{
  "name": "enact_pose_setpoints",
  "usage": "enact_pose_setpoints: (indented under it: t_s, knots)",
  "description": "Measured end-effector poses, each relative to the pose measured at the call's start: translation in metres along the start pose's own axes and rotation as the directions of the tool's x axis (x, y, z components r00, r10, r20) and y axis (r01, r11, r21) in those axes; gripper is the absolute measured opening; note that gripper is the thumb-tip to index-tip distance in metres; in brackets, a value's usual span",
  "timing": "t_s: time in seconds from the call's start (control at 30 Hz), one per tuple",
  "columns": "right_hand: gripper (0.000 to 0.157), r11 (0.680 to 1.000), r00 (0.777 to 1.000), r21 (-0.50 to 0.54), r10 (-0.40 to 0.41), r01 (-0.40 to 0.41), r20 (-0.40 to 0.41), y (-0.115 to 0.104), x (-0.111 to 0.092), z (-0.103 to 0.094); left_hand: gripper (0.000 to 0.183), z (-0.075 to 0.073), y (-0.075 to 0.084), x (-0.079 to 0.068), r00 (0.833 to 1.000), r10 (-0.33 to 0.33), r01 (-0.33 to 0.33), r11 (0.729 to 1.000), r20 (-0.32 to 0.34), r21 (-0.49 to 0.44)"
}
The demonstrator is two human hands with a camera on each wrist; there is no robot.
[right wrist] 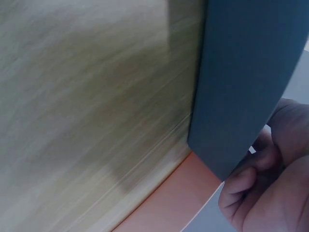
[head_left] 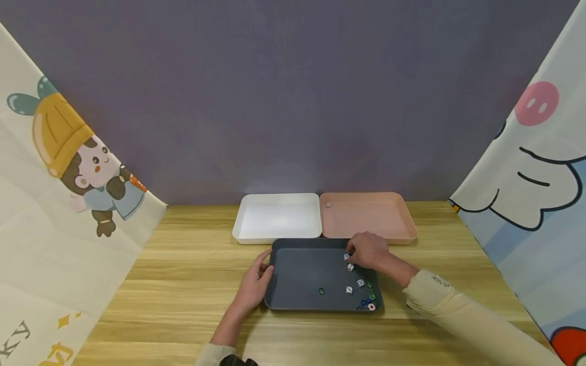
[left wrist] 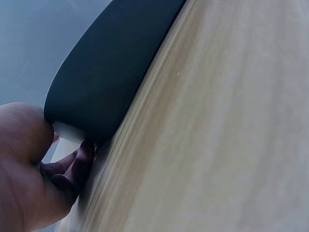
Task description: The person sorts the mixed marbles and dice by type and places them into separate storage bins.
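Observation:
A dark grey tray (head_left: 297,277) lies on the table, with my left hand (head_left: 253,284) gripping its left rim. In the left wrist view the fingers of that hand (left wrist: 29,169) curl at the tray's outer corner. At the tray's far right corner, my right hand (head_left: 370,250) pinches a white die (head_left: 346,257) at its fingertips. Close below sits another white die (head_left: 350,267). Two more white dice lie nearer the front, one (head_left: 349,290) left of the other (head_left: 360,283). The right wrist view shows curled fingers (right wrist: 241,186) beyond the tray wall (right wrist: 241,87).
Small green pieces (head_left: 372,296), blue pieces (head_left: 364,303) and a white-and-red piece (head_left: 371,307) gather in the tray's front right corner. One green piece (head_left: 322,291) lies apart. Behind stand a white tray (head_left: 279,216) and a pink tray (head_left: 366,216) holding a small die (head_left: 328,205).

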State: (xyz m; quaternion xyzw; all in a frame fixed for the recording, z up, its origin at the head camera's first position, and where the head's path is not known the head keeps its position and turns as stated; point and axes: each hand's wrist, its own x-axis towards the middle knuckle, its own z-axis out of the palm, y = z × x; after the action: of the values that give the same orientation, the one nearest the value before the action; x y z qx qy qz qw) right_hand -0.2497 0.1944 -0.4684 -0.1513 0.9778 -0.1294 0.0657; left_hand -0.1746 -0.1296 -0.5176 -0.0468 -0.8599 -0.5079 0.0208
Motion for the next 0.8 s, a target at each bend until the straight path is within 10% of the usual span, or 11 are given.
enact_pose_setpoints:
  t_s: [0.43,0.8]
  knots:
    - [0.018,0.99,0.995,0.113,-0.082,0.087,-0.052,-0.007,-0.007,-0.005,0.045,0.0,-0.001,0.0,0.999,-0.033,0.033,0.999,0.004,-0.006]
    - [0.017,0.914,0.936,0.254,-0.259,0.317,-0.237,-0.032,-0.029,-0.017,0.046,0.0,-0.001,0.001,1.0,-0.027,0.027,1.0,0.002,-0.006]
